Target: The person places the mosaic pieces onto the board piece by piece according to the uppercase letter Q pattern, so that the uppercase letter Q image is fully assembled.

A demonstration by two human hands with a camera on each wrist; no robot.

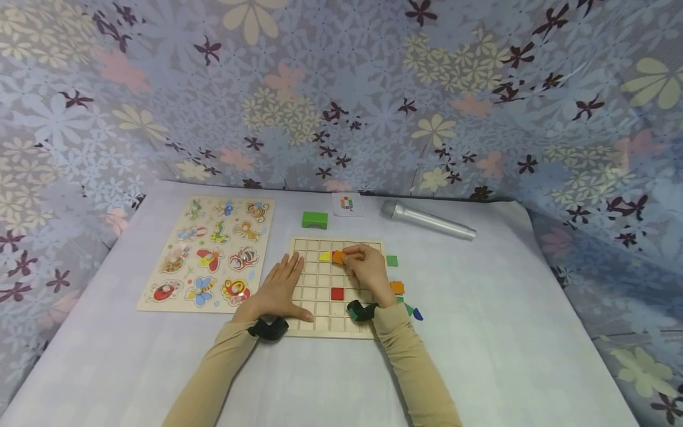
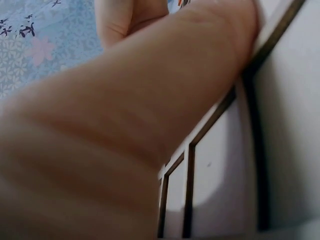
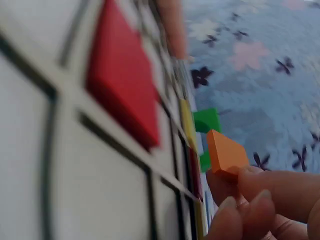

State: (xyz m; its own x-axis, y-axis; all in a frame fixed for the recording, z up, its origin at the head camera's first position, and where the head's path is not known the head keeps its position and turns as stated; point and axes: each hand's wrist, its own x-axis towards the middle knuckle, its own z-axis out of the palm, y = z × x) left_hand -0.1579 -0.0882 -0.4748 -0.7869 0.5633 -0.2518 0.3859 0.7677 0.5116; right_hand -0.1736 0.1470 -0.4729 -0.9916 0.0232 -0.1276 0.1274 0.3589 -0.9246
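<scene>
A wooden grid board (image 1: 322, 325) lies in the middle of the table. My left hand (image 1: 277, 290) rests on its left side, fingers straight and thumb spread. With thumb and fingertips, my right hand (image 1: 369, 270) pinches an orange square tile (image 3: 229, 155) above the upper rows. Beside that tile in the head view sits a yellow piece (image 1: 325, 256), with a bit of red showing next to it. Lower on the grid lies a red square tile (image 1: 337, 293), seen large in the right wrist view. The left wrist view shows mostly skin and bare grid cells.
Several loose pieces lie right of the board, among them a green tile (image 1: 392, 260), an orange one (image 1: 397, 287) and a blue one (image 1: 418, 315). Behind it are a green block (image 1: 315, 220), a pattern card (image 1: 347, 204) and a microphone (image 1: 429, 220). An insect puzzle (image 1: 208, 305) lies left.
</scene>
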